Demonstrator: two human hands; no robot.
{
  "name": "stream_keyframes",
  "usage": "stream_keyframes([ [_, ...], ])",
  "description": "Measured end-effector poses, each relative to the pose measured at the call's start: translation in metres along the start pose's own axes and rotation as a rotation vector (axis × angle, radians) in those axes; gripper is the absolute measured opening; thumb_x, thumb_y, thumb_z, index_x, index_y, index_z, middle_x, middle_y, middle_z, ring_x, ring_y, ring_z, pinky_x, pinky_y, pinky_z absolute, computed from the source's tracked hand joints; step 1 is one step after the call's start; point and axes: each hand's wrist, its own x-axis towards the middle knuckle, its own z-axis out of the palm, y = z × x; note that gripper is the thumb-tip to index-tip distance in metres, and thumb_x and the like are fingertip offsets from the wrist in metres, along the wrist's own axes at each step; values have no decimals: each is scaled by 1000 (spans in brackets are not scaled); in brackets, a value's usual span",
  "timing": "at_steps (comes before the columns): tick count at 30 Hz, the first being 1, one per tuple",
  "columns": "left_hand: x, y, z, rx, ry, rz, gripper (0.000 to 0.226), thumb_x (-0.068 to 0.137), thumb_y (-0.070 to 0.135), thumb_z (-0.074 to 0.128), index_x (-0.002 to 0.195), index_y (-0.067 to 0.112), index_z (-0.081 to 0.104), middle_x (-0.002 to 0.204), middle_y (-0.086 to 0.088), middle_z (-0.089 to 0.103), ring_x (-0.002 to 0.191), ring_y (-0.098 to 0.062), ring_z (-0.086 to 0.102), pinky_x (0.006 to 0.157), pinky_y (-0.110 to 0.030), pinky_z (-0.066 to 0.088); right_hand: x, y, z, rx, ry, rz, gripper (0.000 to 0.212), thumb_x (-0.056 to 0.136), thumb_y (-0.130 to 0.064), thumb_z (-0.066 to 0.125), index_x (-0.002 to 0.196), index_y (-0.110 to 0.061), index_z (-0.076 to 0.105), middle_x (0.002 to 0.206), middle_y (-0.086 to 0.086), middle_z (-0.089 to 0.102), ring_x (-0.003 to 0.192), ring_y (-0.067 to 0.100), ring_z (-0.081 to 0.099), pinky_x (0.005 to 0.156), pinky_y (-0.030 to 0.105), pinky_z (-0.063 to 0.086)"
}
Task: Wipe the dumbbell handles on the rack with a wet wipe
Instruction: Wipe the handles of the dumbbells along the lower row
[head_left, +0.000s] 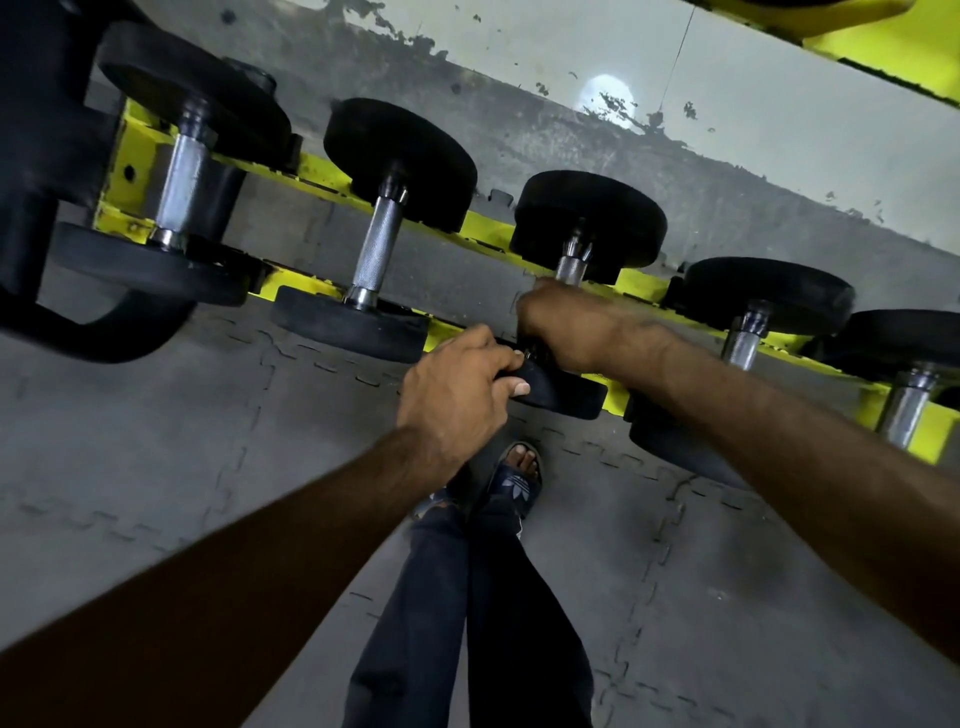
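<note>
Looking down at a yellow steel rack (488, 234) that runs from the upper left to the right edge of the frame, with a row of black rubber dumbbells sitting on it. The middle dumbbell (589, 223), dead centre, is the one being handled. The right hand (566, 327) is wrapped round its knurled chrome handle (570, 267), so only a short bit of metal shows above the knuckles. Can't tell if a wipe is under the palm, it's hidden. The left hand (457, 395) grips the edge of that dumbbell's near black plate (563, 395), thumb lying across it. Just left sits a neighbouring dumbbell (376, 244) with its handle bare. Lower down are grey interlocking floor mats (156, 415) and a foot in a dark slide sandal (514, 475).
</note>
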Motion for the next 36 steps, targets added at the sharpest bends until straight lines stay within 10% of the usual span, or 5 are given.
stream_keyframes([
  [7, -1, 0, 1, -17, 7, -3, 29, 89, 37, 70, 115, 25, 72, 102, 7, 60, 97, -16, 58, 74, -35, 52, 36, 1, -9, -147, 46, 229, 24, 89, -6, 59, 110, -12, 71, 115, 18, 55, 102, 37, 59, 73, 33, 46],
  [12, -2, 0, 0, -24, 6, 5, 31, 88, 38, 71, 116, 24, 72, 102, 6, 60, 97, -16, 59, 75, -36, 53, 34, -2, -12, -100, -166, 33, 8, 84, -11, 64, 78, -15, 68, 92, 14, 64, 88, 31, 63, 68, 31, 50],
  [17, -2, -1, -1, -22, -3, 13, 32, 90, 39, 70, 118, 24, 71, 102, 8, 60, 97, -12, 57, 76, -34, 52, 12, 23, 4, 19, 275, 298, 21, 79, -7, 65, 95, -15, 76, 98, 10, 73, 91, 29, 67, 75, 32, 55],
  [28, 3, -1, -4, -17, -14, 5, 29, 87, 39, 72, 112, 24, 73, 99, 9, 60, 95, -13, 58, 74, -29, 47, 4, 19, 43, 1494, 1024, 844, 24, 82, 4, 72, 78, -18, 63, 84, 3, 68, 77, 16, 66, 70, 30, 58],
  [36, 4, 0, -5, -16, -25, -3, 27, 87, 39, 72, 111, 26, 73, 97, 11, 59, 93, -10, 57, 72, -26, 43, 31, 38, 29, 2288, 804, 1115, 10, 89, 0, 60, 93, -9, 64, 84, 4, 63, 73, 20, 62, 62, 33, 54],
])
